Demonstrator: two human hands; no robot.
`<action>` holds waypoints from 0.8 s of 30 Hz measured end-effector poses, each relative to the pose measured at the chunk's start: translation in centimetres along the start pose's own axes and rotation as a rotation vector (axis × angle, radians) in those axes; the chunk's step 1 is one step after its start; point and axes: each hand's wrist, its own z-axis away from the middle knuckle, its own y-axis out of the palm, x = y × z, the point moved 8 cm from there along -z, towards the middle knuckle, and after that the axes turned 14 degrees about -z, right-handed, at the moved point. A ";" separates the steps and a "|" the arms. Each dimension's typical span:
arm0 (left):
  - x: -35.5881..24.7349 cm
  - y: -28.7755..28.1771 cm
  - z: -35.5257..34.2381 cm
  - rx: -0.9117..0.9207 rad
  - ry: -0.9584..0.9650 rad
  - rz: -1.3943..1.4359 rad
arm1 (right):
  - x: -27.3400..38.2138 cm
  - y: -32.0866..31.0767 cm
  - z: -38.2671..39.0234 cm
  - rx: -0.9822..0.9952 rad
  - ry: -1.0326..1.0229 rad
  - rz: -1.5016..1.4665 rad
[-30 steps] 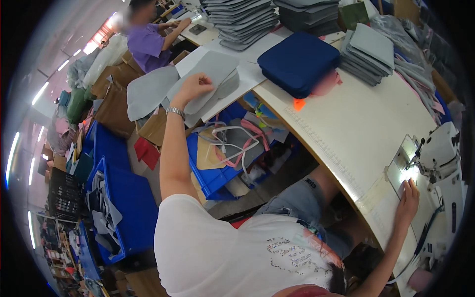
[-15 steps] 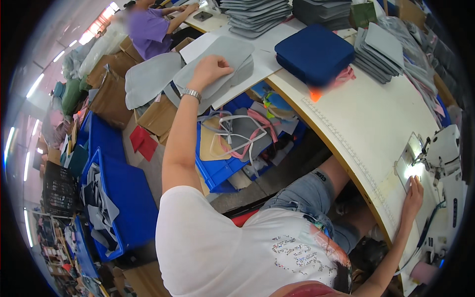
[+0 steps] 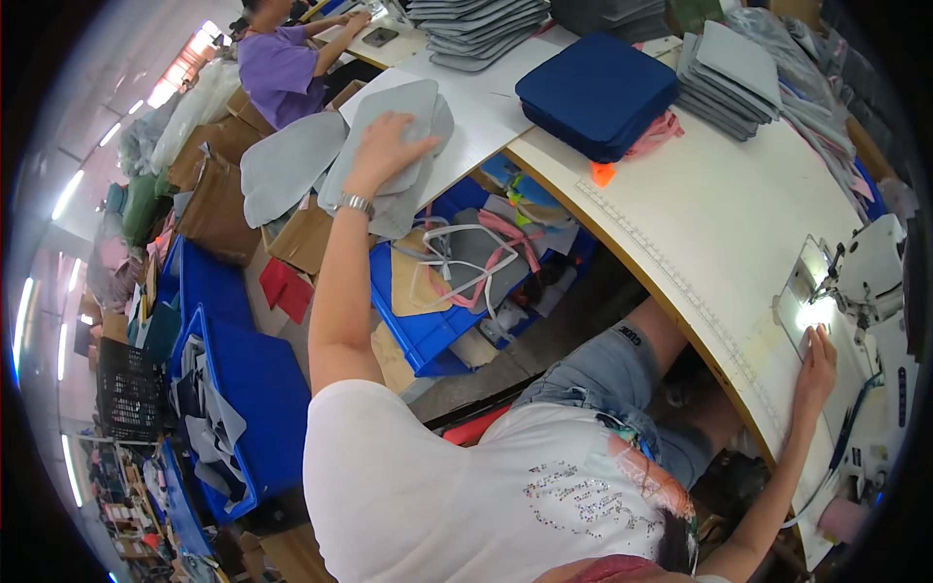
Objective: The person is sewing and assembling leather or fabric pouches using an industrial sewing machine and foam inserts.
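Observation:
My left hand (image 3: 389, 154), with a metal watch on the wrist, lies with spread fingers on a small pile of grey fabric pieces (image 3: 406, 100). The pile overhangs the left end of the white table. Another grey piece (image 3: 287, 167) with rounded corners hangs out to its left. At the right, my right hand (image 3: 819, 365) rests fingers outstretched on the bed of a sewing machine (image 3: 870, 277), close to the lit needle area. Nothing shows in its fingers.
Navy fabric pieces (image 3: 597, 95) are stacked mid-table, beside more grey stacks (image 3: 476, 31) (image 3: 731, 78). Under the table, a blue bin (image 3: 420, 342) holds straps and scraps. Blue crates (image 3: 255, 389) and cardboard boxes (image 3: 216, 206) stand left. Another person (image 3: 282, 73) sits beyond.
My left hand has gone from curled fingers to spread ones, and the grey pieces beneath it have turned and shifted slightly toward me. My right hand stays by the needle.

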 end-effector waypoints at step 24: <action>-4.3 -4.1 3.6 0.026 0.101 -0.116 | 0.4 -0.4 0.0 0.050 0.019 0.026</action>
